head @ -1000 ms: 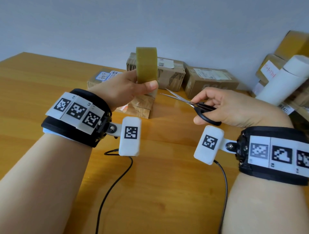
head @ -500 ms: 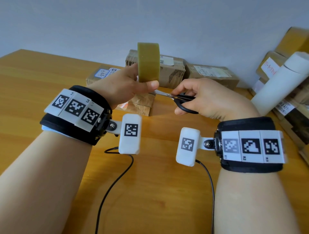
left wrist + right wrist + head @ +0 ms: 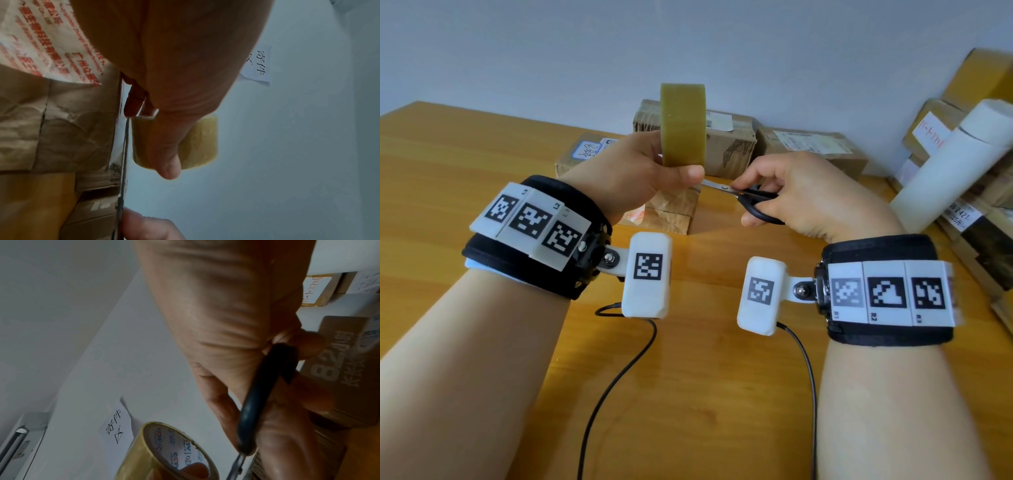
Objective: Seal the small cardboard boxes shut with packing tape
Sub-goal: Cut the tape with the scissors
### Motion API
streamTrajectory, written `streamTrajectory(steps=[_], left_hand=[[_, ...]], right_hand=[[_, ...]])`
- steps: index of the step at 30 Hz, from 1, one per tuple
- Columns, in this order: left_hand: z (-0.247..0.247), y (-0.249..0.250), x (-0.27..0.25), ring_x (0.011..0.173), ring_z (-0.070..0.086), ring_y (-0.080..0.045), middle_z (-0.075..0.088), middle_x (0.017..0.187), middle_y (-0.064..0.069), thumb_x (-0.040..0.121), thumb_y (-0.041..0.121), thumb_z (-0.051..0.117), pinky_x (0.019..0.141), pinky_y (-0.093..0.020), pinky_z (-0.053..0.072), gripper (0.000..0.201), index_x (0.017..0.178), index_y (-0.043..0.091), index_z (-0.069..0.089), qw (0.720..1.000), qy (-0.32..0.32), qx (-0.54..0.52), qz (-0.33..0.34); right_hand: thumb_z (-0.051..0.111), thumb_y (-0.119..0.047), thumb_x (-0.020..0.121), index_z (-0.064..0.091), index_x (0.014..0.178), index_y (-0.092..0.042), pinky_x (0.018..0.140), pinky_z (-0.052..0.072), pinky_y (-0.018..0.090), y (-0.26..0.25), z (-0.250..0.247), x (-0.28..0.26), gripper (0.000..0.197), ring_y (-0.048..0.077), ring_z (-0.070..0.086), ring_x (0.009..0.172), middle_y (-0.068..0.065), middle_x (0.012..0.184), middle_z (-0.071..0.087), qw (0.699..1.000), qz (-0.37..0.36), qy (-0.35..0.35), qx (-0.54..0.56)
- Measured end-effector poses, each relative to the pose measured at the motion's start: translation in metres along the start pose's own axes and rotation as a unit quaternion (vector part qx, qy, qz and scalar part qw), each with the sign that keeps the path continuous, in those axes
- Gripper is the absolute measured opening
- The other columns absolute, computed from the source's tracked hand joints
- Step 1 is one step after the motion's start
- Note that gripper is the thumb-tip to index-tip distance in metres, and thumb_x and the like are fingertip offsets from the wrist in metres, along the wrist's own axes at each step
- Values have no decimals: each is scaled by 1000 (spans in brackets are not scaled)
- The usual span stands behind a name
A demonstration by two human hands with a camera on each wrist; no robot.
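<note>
Holding the tape roll (image 3: pixel 683 125) upright, the left hand (image 3: pixel 630 174) pinches it just above a taped box (image 3: pixel 671 212). Right beside it, the right hand (image 3: pixel 801 195) grips scissors (image 3: pixel 746 198), blades under the roll. More boxes (image 3: pixel 729 144) sit behind both.

Tape roll (image 3: pixel 682 125) up in left hand (image 3: pixel 631 173), above small box (image 3: pixel 671 214) mid-desk (image 3: pixel 465 164). Scissors (image 3: pixel 748 198) in right hand (image 3: pixel 811 198), just right of roll, blades pointing left under it. Behind, along desk's far edge: labelled box (image 3: pixel 582 156) left, box (image 3: pixel 729 145) directly behind roll, another box (image 3: pixel 815 150) to its right. Far-right corner: box stack (image 3: pixel 983 82) w/ tube (image 3: pixel 952 164) leaning in front.
</note>
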State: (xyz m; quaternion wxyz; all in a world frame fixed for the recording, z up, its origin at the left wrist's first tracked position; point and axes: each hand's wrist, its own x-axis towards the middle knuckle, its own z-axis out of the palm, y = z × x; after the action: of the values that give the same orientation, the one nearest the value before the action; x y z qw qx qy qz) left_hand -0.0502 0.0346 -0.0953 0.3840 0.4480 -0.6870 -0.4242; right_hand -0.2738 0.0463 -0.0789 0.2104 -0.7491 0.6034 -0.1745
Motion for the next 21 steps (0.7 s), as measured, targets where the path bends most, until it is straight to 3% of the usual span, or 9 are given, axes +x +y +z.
streamTrajectory(steps=[4, 9, 11, 13, 15, 18, 21], left_hand=[[0, -1, 1, 88, 65, 11, 73, 93, 21, 94, 22, 65, 67, 0, 45, 14, 106, 28, 70, 1000, 1, -14, -1], [0, -2, 2, 83, 62, 17, 70, 103, 17, 94, 23, 65, 64, 3, 41, 24, 117, 20, 69, 1000, 20, 1, 4], [-3, -3, 1, 85, 61, 17, 69, 107, 15, 94, 24, 66, 65, 4, 40, 24, 117, 22, 70, 999, 35, 9, 3], [-6, -3, 0, 93, 62, 13, 70, 109, 16, 94, 26, 66, 73, -2, 44, 21, 114, 26, 72, 999, 40, 10, 1], [-6, -1, -2, 98, 64, 9, 72, 111, 14, 95, 25, 64, 78, -7, 46, 20, 114, 25, 72, 999, 51, -7, 2], [-9, 5, -4, 87, 67, 9, 73, 106, 9, 98, 20, 60, 67, -5, 48, 21, 116, 17, 71, 996, 56, -69, 0], [-16, 4, -2, 105, 66, -6, 74, 110, 14, 93, 37, 63, 88, -20, 47, 22, 111, 29, 73, 996, 53, -77, -4]], right_hand=[[89, -22, 77, 73, 104, -40, 72, 47, 19, 2, 1, 1, 36, -3, 68, 77, -12, 82, 75, 1000, -6, 3, -6], [87, -22, 79, 73, 105, -40, 71, 48, 17, 5, 3, 3, 34, -4, 68, 73, -13, 79, 76, 1000, -5, 4, -9], [86, -21, 82, 73, 106, -39, 67, 46, 15, 5, 5, 5, 33, -4, 68, 71, -13, 78, 75, 1000, -3, 3, -12], [85, -20, 83, 71, 105, -40, 66, 46, 12, 5, 5, 5, 32, -7, 68, 69, -14, 76, 75, 1000, 1, 1, -12], [86, -22, 82, 71, 107, -40, 72, 49, 15, 5, 4, 4, 34, -6, 68, 72, -14, 78, 76, 1000, 6, 0, -11], [88, -23, 79, 72, 108, -40, 79, 48, 21, 6, -2, 0, 37, -3, 69, 78, -13, 80, 77, 1000, 18, -3, 7], [88, -22, 78, 71, 107, -41, 77, 47, 24, 7, -3, -3, 39, -1, 71, 77, -12, 81, 78, 998, 36, -30, 30]])
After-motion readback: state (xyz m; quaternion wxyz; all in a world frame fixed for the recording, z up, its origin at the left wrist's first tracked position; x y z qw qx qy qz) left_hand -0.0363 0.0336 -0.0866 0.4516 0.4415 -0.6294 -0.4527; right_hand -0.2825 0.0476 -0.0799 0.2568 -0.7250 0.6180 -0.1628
